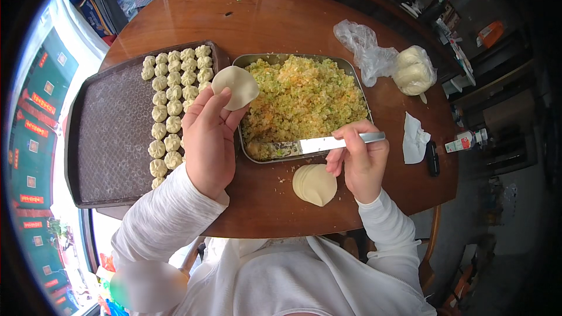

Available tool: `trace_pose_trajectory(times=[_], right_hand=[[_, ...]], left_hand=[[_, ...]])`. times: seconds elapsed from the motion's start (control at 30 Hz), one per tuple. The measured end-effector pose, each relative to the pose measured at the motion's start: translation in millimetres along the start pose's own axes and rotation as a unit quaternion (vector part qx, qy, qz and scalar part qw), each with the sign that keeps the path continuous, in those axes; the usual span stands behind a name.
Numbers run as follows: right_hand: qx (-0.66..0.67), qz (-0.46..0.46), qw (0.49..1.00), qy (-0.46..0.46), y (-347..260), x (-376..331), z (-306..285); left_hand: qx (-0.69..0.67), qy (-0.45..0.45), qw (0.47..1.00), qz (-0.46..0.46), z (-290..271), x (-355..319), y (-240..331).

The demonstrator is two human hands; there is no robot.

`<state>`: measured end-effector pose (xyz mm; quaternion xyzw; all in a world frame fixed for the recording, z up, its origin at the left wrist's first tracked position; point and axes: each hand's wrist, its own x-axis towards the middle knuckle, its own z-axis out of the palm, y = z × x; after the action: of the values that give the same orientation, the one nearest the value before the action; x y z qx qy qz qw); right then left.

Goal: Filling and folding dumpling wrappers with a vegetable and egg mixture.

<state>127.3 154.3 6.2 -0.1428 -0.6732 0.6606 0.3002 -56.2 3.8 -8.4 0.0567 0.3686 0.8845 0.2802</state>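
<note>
My left hand [212, 136] pinches a round dough wrapper [235, 88] between thumb and fingers, holding it up by the near left corner of a metal tray [367, 100]. That tray is heaped with chopped yellow-green filling [304, 90]. In my right hand [363, 161] is a flat metal spatula [321, 145], gripped by its handle. Its blade points left over the tray's near edge, and bits of filling cling toward the tip. Just below the spatula, a stack of dough wrappers [315, 185] lies on the table.
To the left, a dark baking tray [111, 134] carries rows of pleated dumplings [174, 92] along its right side. Beyond the filling are a clear plastic bag [363, 47] and wrapped dough [414, 70]. A white tissue [415, 138], a black object [432, 158] and a bottle [466, 140] sit on the right.
</note>
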Motion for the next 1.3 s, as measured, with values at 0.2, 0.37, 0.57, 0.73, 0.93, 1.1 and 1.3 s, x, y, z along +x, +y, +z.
trace_pose_trajectory(times=[0.2,0.37,0.57,0.73,0.93,1.1,1.3], right_hand=[[0.004,0.037,0.999,0.012,2.3,7.3,-2.7],[-0.005,0.021,0.999,0.040,0.3,10.1,-7.5],[0.009,-0.005,0.995,0.099,-6.8,14.0,-23.0],[0.033,-0.054,0.985,0.162,-17.1,18.0,-32.5],[-0.020,-0.131,0.980,0.150,-17.7,12.0,-24.4],[-0.154,-0.299,0.940,0.051,-11.9,-1.2,-18.8],[-0.388,-0.456,0.791,-0.125,-24.6,-6.2,-20.3]], left_hand=[[0.016,-0.007,1.000,0.017,1.2,1.4,0.5],[0.015,-0.017,1.000,0.018,1.9,1.5,0.6],[0.044,-0.049,0.998,-0.002,2.8,-1.0,0.5],[0.032,-0.104,0.988,-0.109,11.4,-13.1,3.2],[0.028,-0.149,0.969,-0.195,10.7,-19.0,2.3],[-0.005,-0.145,0.963,-0.228,14.7,-16.4,10.9],[-0.010,-0.116,0.966,-0.231,13.2,-9.8,18.4]])
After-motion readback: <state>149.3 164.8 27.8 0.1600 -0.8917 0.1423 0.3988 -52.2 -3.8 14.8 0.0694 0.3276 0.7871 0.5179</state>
